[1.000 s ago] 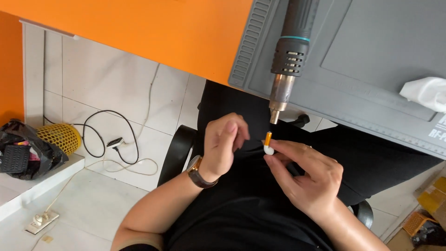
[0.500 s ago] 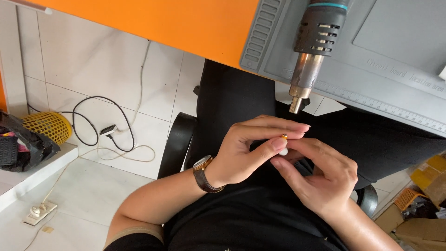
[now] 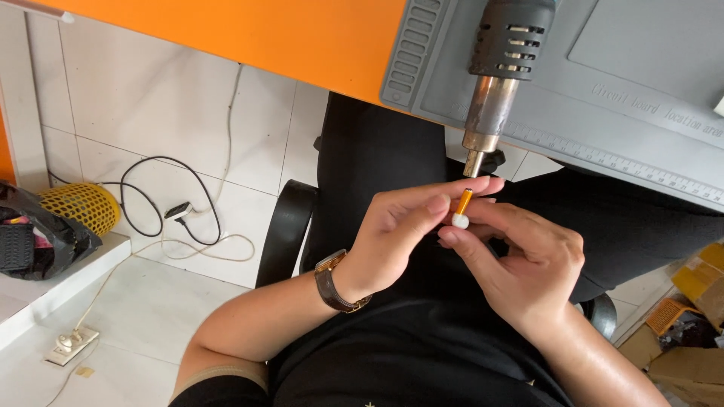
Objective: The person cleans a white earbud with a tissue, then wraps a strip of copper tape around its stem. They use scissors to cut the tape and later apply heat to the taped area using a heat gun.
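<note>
A small orange cylinder with a white tip [image 3: 461, 208] stands upright between the fingertips of both hands, over my lap. My left hand [image 3: 392, 237], with a brown wristwatch [image 3: 335, 283], pinches it from the left with thumb and forefinger. My right hand [image 3: 528, 264] touches its white lower end from the right. Just above the piece points the metal nozzle of a dark grey hot-air gun [image 3: 498, 68], which lies on a grey work mat [image 3: 626, 90] and overhangs the desk edge.
The orange desk top [image 3: 249, 38] fills the upper left. Below it are a black chair arm [image 3: 283, 230], a white tiled floor with black and white cables [image 3: 173, 218], a power strip [image 3: 69, 344], a yellow mesh item [image 3: 79, 205] and cardboard boxes [image 3: 690, 316] at the right.
One second ago my left hand was apart from the piece; it closed in over it, and now the orange piece shows again, pinched by both hands under the nozzle.
</note>
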